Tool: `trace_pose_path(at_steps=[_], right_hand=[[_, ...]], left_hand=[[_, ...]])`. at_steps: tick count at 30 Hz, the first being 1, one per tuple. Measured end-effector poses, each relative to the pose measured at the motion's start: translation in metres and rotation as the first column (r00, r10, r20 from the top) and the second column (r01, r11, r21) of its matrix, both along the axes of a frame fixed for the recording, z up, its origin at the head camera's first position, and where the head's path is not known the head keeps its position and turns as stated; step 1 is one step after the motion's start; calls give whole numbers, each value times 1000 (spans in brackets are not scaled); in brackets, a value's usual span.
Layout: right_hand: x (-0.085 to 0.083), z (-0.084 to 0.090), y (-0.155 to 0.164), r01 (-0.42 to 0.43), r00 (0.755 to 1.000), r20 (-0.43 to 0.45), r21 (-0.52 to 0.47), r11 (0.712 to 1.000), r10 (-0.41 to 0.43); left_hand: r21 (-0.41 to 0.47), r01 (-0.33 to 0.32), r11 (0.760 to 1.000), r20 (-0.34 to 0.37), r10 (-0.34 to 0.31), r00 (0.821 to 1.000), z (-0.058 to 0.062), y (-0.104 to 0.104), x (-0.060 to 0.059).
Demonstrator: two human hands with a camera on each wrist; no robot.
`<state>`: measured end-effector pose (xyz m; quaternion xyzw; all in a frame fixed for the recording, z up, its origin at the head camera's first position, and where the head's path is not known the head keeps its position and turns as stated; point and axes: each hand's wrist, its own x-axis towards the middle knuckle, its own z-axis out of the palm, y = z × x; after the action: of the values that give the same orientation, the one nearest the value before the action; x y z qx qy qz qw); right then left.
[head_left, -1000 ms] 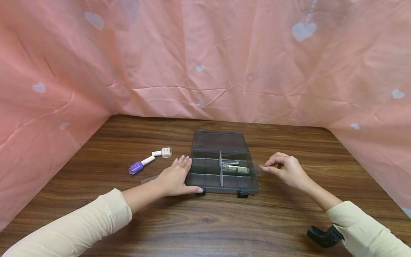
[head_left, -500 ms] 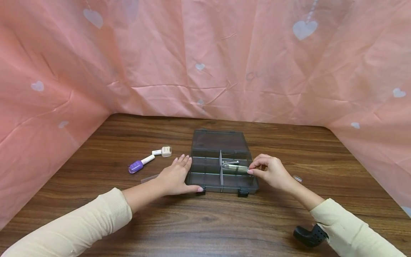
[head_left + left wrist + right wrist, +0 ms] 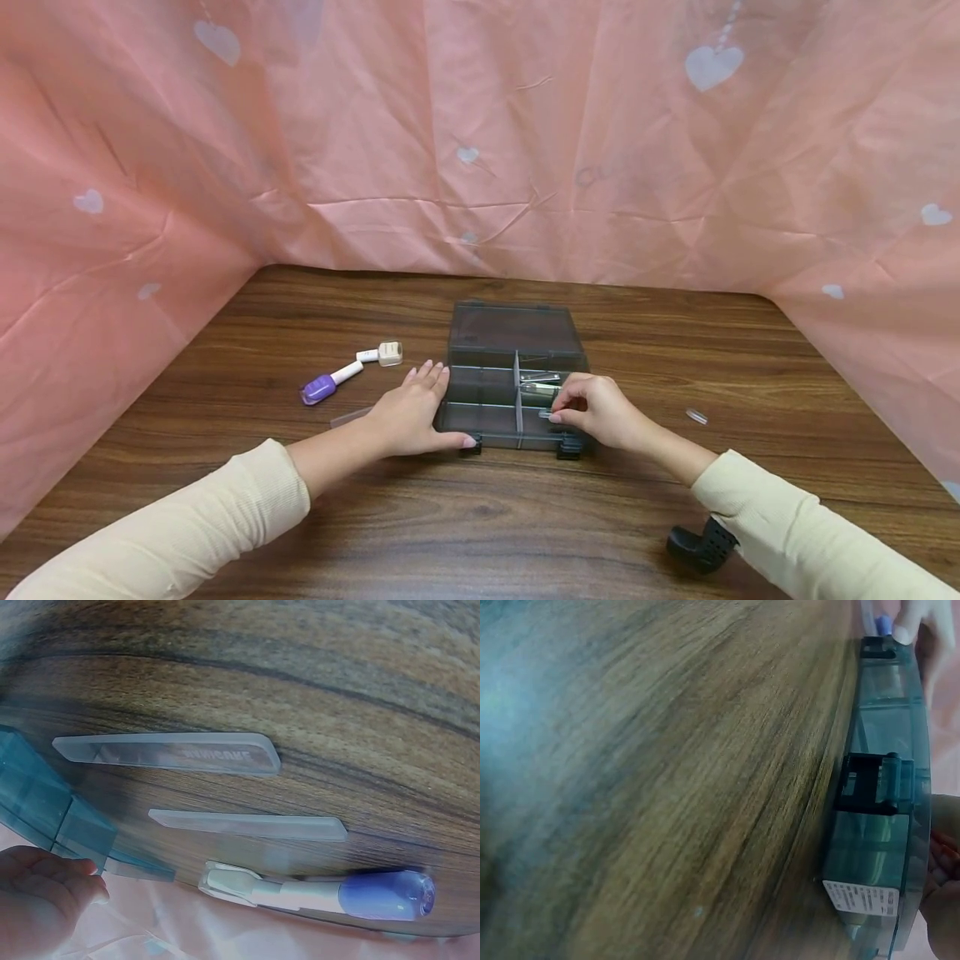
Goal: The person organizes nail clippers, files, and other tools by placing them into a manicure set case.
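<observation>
Box: a smoky clear organiser [image 3: 487,392] is lying open on the tabletop [image 3: 480,517], its lid [image 3: 516,330] lying back flat behind it and dividers splitting it into compartments.
Contents: a metal clipper [image 3: 538,379] is sitting in a right-hand compartment, above a pale flat item that is only partly showing; the left compartments are showing nothing.
Right hand: the hand [image 3: 600,412] is reaching over the front right compartment, its fingers [image 3: 558,406] pinching a small clear piece [image 3: 545,414] just above it.
Left hand: the hand [image 3: 408,417] is lying flat against the box's left wall, fingers straight and together, thumb along the front edge.
Latches: two black clasps [image 3: 870,784] are hanging on the front wall.
Beside box: two clear strips [image 3: 169,754] are lying parallel on the tabletop left of the box, with a purple bottle [image 3: 328,385] and a beige bottle [image 3: 384,354] farther left.
Far right: a small clear piece [image 3: 696,416] is lying well apart from the box.
</observation>
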<state>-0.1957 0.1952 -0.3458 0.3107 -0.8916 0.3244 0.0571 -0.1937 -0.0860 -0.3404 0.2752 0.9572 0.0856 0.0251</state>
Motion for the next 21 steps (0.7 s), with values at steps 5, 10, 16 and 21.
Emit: trace_pose_path(at_steps=[5,10,16,21], right_hand=[[-5,1,-5,-49,998,-20,93,994,51],[-9,1,-8,-112,993,-22,139,984,116],[-13,0,-11,-156,987,-6,187,970,160],[-12,2,-9,-149,987,-26,204,968,157]], left_hand=[[-4,1,1000,0,-1,1000,-1,0,0],[-3,5,1000,-2,-5,1000,-1,-1,-1],[-3,6,1000,1,-6,1000,-1,-1,0],[5,8,1000,5,-8,1000,-1,-1,-1]])
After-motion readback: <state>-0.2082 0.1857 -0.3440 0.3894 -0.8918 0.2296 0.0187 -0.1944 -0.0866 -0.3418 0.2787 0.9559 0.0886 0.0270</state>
